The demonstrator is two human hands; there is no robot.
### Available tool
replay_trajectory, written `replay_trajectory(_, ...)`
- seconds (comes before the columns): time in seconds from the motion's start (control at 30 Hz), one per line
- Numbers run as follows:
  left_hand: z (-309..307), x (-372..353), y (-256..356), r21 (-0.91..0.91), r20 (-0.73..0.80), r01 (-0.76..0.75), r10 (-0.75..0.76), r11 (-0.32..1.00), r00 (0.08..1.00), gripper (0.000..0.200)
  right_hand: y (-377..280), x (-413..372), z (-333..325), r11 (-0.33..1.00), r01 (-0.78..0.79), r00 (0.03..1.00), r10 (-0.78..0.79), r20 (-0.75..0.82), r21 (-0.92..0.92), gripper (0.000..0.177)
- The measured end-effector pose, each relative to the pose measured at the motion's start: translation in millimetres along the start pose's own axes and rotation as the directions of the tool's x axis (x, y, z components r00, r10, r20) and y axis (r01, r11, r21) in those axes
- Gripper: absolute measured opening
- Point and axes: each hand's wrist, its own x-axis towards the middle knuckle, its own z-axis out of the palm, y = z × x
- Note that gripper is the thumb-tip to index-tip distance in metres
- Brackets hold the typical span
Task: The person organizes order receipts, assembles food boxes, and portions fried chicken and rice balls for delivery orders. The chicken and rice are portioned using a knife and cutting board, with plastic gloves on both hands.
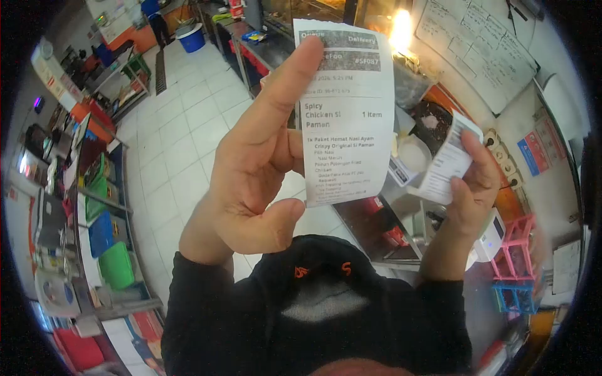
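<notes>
My left hand (263, 150) holds up a printed order receipt (345, 125) close to the camera. The index finger lies over its upper left corner, other fingers are behind it, and the thumb stands apart below. Printed on the slip are "Delivery", "#SF087" and "Spicy Chicken Si Paman". Farther right, my right hand (473, 182) pinches a second paper slip (446, 163) between thumb and fingers. That slip is tilted and bent, with its print too small to read. The two papers are apart from each other.
A counter (357, 229) with containers runs ahead and right, below a whiteboard (461, 47) and a bright lamp (402, 34). Pink basket racks (515, 247) stand at right. Shelves with a green tray (117, 266) line the left. Another person (153, 19) stands far off, near a blue bucket (191, 41).
</notes>
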Motion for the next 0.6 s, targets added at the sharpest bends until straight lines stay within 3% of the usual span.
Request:
replay_trajectory(0.03,-17.5,15.6,-10.3,-0.059,-0.029,0.06,-0.062,0.996,0.998,0.109,24.5,2.2,-8.2,1.0,-0.004,1.0,0.003,-0.015,-0.012,0.056)
replay_trajectory(0.1,-48.3,31.8,-14.1,-0.133,-0.031,0.116,-0.121,0.984,0.992,0.109,48.3,-11.4,-24.4,0.982,-0.19,0.958,0.182,-0.222,-0.016,0.059)
replay_trajectory(0.17,-82.9,61.4,-39.0,-0.114,0.033,0.122,-0.119,0.986,0.992,0.107,75.8,-20.2,-39.5,0.943,-0.234,0.931,0.148,-0.334,-0.235,0.062)
replay_trajectory(0.2,-98.2,78.1,-54.6,-0.109,0.06,0.115,-0.109,0.987,0.992,0.107,96.2,-26.3,-54.0,0.932,-0.267,0.911,0.162,-0.38,-0.244,0.062)
replay_trajectory(0.23,-109.9,98.9,-78.0,-0.129,0.05,0.09,-0.084,0.988,0.995,0.102,117.4,-28.1,-66.4,0.922,-0.298,0.888,0.174,-0.426,-0.246,0.063)
replay_trajectory(0.3,-132.9,140.8,-124.3,-0.147,0.05,0.043,-0.036,0.988,0.998,0.097,148.3,-14.3,-76.3,0.949,-0.306,0.832,0.231,-0.504,-0.07,0.063)
replay_trajectory(0.37,-161.6,180.1,-162.4,-0.151,0.146,0.084,-0.061,0.985,0.987,0.071,177.7,5.1,-89.1,0.96,-0.261,0.854,0.182,-0.488,-0.098,0.062)
replay_trajectory(0.43,-192.1,222.9,-210.2,-0.135,0.211,-0.048,0.076,0.99,0.975,0.065,212.8,40.4,-86.7,0.97,-0.24,0.838,0.189,-0.511,-0.035,0.061)
replay_trajectory(0.5,-199.6,262.4,-244.1,-0.118,0.063,-0.056,0.064,0.991,0.996,0.067,236.3,93.5,-68.4,0.971,-0.217,0.838,0.135,-0.528,-0.097,0.063)
replay_trajectory(0.6,-225.9,337.3,-297.6,-0.045,0.074,-0.057,0.061,0.997,0.995,0.068,261.2,199.5,-36.5,0.939,-0.217,0.884,0.074,-0.462,-0.266,0.062)
